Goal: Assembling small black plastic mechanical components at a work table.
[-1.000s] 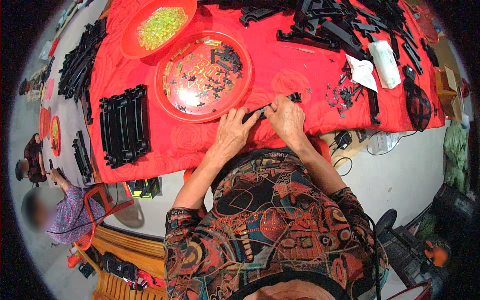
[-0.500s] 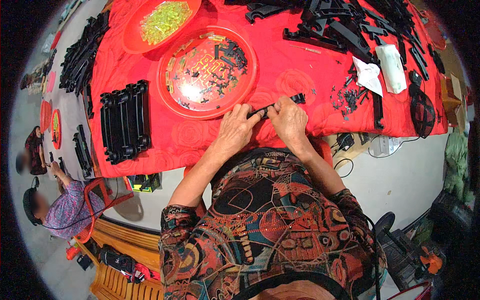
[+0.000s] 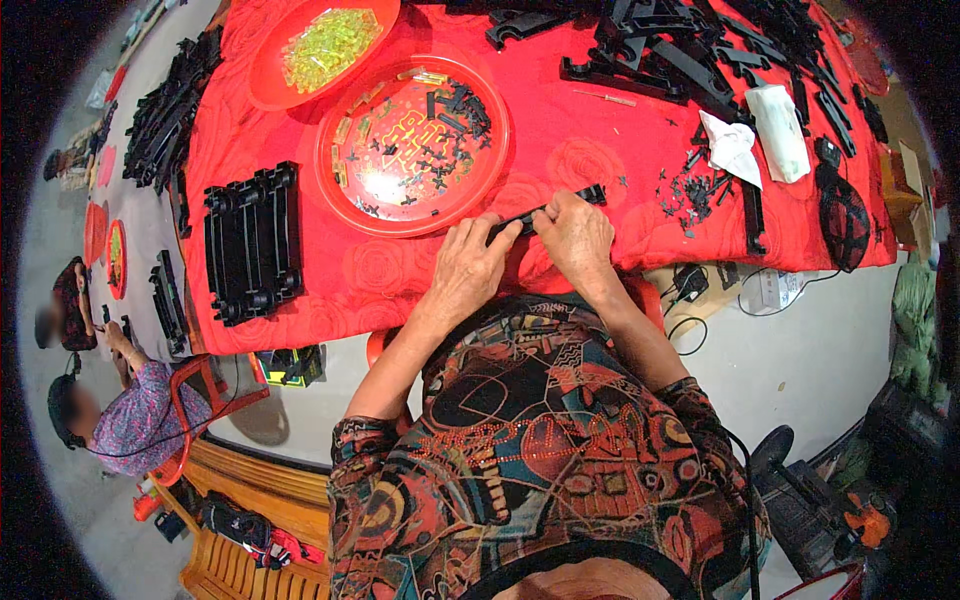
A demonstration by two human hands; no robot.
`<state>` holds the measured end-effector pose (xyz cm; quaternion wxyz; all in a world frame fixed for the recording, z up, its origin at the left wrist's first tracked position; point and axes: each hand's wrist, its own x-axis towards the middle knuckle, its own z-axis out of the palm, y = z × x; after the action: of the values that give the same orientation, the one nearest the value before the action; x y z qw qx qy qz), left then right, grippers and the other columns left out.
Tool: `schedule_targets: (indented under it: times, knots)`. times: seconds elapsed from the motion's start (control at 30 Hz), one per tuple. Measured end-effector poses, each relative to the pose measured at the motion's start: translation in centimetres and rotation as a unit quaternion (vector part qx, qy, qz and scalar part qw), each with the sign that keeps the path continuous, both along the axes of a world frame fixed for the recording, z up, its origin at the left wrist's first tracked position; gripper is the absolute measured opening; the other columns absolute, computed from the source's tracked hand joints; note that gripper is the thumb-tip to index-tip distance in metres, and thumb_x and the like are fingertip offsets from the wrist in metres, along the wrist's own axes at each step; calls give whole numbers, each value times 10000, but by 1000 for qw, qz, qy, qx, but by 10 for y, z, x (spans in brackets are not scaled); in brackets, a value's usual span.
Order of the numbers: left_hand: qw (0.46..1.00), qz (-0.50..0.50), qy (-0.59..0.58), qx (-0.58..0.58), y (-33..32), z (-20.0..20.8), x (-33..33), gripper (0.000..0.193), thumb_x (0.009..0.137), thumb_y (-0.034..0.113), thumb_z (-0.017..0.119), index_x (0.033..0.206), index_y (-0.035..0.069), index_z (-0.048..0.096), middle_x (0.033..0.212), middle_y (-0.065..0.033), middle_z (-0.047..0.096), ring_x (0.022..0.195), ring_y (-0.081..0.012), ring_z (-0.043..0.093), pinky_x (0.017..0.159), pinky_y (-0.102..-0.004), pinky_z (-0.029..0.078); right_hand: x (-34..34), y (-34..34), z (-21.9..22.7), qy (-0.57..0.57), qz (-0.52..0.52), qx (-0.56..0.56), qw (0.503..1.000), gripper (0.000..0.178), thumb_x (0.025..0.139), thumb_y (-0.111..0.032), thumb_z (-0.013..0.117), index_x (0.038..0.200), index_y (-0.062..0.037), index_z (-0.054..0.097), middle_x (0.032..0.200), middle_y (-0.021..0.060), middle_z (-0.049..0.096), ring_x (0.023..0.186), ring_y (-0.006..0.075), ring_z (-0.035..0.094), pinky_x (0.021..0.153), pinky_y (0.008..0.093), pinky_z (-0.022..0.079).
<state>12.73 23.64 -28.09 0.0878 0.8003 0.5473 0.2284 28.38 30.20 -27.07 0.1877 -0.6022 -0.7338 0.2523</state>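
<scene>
Between my two hands lies a long black plastic part [image 3: 590, 196], close to the near edge of the red-covered table. My left hand [image 3: 468, 258] is closed around its left end, thumb and fingers pressed on it. My right hand [image 3: 575, 238] pinches it nearer the right end, which sticks out past the knuckles. Whether a small piece sits under the right fingertips is hidden. Just beyond my left hand stands a round red tray [image 3: 420, 228], holding small black cross-shaped pieces [image 3: 440, 168] and some yellow translucent pieces [image 3: 430, 77].
A red bowl [image 3: 262, 85] of yellow pieces is at the back left. Black parts stand in a row [image 3: 252, 245] at left; more are heaped [image 3: 680, 50] at back right. A screwdriver [image 3: 605, 97], white roll [image 3: 777, 133] and black fan [image 3: 842, 215] lie right. Co-workers [image 3: 150, 415] sit far left.
Both hands stay on the black part and have shifted only slightly to the left. The view has moved a little; the other things lie as before.
</scene>
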Motion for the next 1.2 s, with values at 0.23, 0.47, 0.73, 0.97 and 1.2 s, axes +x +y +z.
schedule_targets:
  times: [0.23,0.47,0.73,0.97,1.2]
  knots:
    - [1000,-1,28,3,6,-3,2,395,709,1,559,1098,70,575,992,-122,525,873,-280,507,767,-371,441,2,4,-2,-14,6,-25,1000,205,739,-215,602,696,-15,583,673,200,597,642,381,600,547,480,465]
    - [999,-12,51,16,7,-14,0,313,763,84,536,1071,76,594,927,-98,498,833,-246,476,676,-350,407,22,13,-6,366,-43,39,929,297,903,-212,500,720,8,581,523,29,499,450,148,479,439,304,414]
    - [998,-7,54,11,9,-9,2,300,766,94,541,1059,75,602,901,-93,489,817,-240,469,658,-338,397,8,25,1,670,-78,-71,735,419,959,-281,397,774,65,543,474,-56,267,363,40,219,353,231,214]
    - [999,-4,51,3,9,-8,3,325,710,67,562,1031,84,608,870,-89,475,819,-247,466,672,-349,407,-4,25,-16,658,-63,-69,747,441,958,-303,401,754,61,544,469,-53,261,367,39,222,358,230,213]
    - [999,-4,40,-5,9,-9,3,423,625,39,635,1043,67,582,908,-113,475,835,-278,467,717,-367,433,-4,26,-18,661,-72,-82,742,454,953,-322,427,727,54,541,461,-57,276,369,29,250,364,227,234]
